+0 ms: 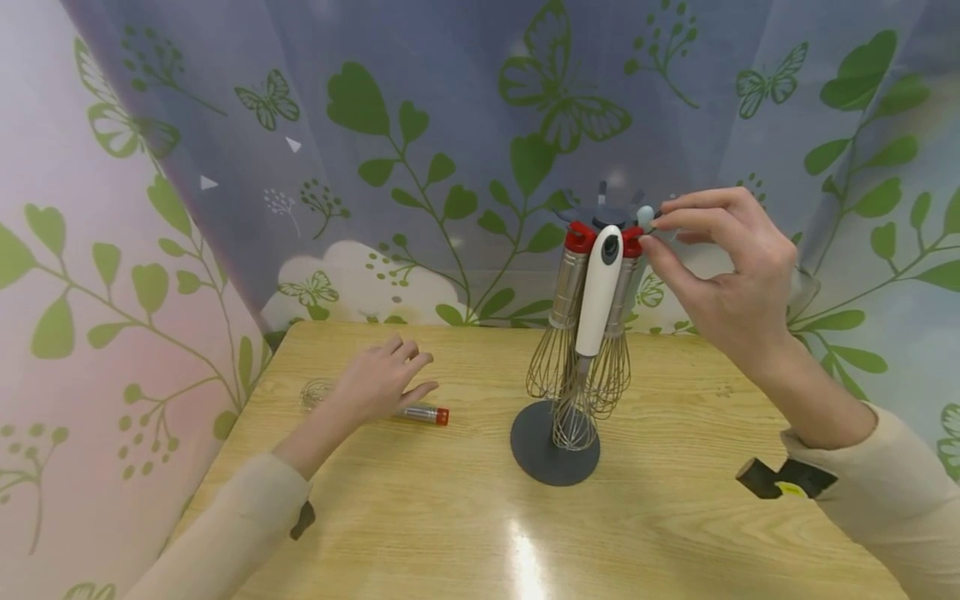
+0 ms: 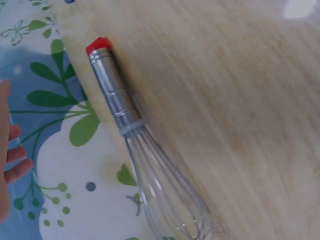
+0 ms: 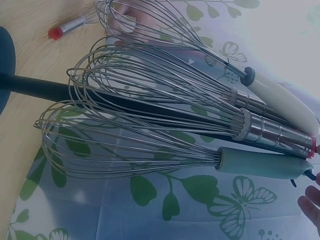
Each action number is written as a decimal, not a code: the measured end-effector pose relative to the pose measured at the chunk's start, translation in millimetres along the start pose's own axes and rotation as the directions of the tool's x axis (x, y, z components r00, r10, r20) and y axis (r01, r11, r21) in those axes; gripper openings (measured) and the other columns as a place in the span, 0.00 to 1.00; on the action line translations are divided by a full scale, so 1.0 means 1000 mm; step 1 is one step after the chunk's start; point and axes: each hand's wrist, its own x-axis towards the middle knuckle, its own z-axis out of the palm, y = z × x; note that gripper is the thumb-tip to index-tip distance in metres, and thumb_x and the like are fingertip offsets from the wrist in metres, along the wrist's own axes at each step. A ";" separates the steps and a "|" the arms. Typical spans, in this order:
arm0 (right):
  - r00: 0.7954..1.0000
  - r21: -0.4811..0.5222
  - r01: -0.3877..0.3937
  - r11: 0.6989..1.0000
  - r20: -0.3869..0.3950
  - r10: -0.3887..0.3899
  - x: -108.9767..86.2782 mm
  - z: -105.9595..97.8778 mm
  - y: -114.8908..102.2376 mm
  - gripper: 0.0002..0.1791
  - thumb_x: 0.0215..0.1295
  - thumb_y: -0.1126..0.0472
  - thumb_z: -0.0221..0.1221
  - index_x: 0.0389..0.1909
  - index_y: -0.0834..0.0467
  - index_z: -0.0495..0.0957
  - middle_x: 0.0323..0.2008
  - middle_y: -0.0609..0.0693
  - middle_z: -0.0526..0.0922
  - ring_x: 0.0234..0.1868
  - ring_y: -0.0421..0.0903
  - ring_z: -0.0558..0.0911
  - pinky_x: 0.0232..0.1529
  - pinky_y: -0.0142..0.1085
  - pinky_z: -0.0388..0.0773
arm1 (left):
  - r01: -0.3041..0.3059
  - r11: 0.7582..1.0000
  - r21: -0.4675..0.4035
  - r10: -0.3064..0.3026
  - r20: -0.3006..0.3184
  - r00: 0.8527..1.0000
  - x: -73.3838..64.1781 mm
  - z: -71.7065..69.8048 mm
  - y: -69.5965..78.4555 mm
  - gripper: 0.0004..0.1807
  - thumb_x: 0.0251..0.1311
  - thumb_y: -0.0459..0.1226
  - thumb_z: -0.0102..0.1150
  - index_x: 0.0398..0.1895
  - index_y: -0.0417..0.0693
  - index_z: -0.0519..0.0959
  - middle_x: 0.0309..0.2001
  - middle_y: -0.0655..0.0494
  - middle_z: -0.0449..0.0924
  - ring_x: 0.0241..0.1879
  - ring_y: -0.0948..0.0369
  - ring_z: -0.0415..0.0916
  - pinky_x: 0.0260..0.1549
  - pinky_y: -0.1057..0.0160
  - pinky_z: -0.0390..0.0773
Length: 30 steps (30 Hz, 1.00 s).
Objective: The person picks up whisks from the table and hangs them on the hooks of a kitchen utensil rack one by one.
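Note:
My right hand (image 1: 738, 258) is raised at the top of a dark whisk stand (image 1: 553, 467), thumb and fingertips pinched at a hook. They meet the ends of a steel whisk (image 3: 277, 136) with a red cap and a whisk with a pale blue-green handle (image 3: 262, 162); which one they grip is partly hidden. A white-handled whisk (image 1: 600, 300) and another red-capped steel whisk (image 1: 570, 279) hang beside them. Over the table at the left, my left hand (image 1: 378, 379) holds nothing, fingers spread, above a lying red-capped whisk (image 2: 117, 97).
The wooden table (image 1: 420, 517) reaches back to a blue curtain (image 1: 450, 125) with green leaves and butterflies. A pinkish patterned curtain (image 1: 97, 292) closes off the left side. The stand's bare hook (image 1: 602, 192) points up at the back.

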 end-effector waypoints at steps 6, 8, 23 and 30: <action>1.000 -0.007 0.003 1.000 0.003 -0.003 0.000 0.000 0.001 0.21 0.68 0.50 0.70 0.34 0.68 0.87 0.41 0.69 0.86 0.48 0.20 0.79 0.48 0.15 0.75 | -0.007 1.000 0.026 0.007 0.031 1.000 -0.011 0.011 0.005 0.23 0.69 0.57 0.65 0.52 0.51 0.82 0.40 0.53 0.82 0.36 0.56 0.80 0.27 0.63 0.82; 1.000 -0.006 0.004 1.000 0.004 -0.004 0.000 -0.001 0.001 0.21 0.68 0.50 0.70 0.34 0.68 0.87 0.40 0.69 0.86 0.48 0.20 0.79 0.48 0.15 0.75 | -0.012 1.000 0.027 0.010 0.048 0.999 -0.015 0.015 0.007 0.23 0.69 0.58 0.65 0.52 0.51 0.82 0.40 0.53 0.82 0.36 0.56 0.79 0.27 0.63 0.82; 1.000 -0.004 0.009 1.000 0.006 -0.009 0.000 -0.001 0.001 0.21 0.68 0.50 0.70 0.34 0.68 0.87 0.40 0.69 0.86 0.49 0.21 0.79 0.48 0.16 0.75 | 0.002 0.999 -0.046 0.004 0.116 0.993 -0.034 0.042 0.015 0.21 0.70 0.57 0.64 0.50 0.52 0.82 0.41 0.54 0.83 0.37 0.57 0.80 0.28 0.64 0.83; 1.000 0.000 0.009 1.000 0.008 -0.009 0.000 -0.001 0.001 0.24 0.69 0.46 0.69 0.34 0.68 0.87 0.41 0.69 0.86 0.48 0.21 0.79 0.48 0.16 0.76 | 0.033 0.997 -0.071 -0.021 0.166 0.986 -0.037 0.046 0.018 0.21 0.72 0.58 0.61 0.50 0.53 0.81 0.40 0.55 0.81 0.37 0.58 0.78 0.27 0.64 0.82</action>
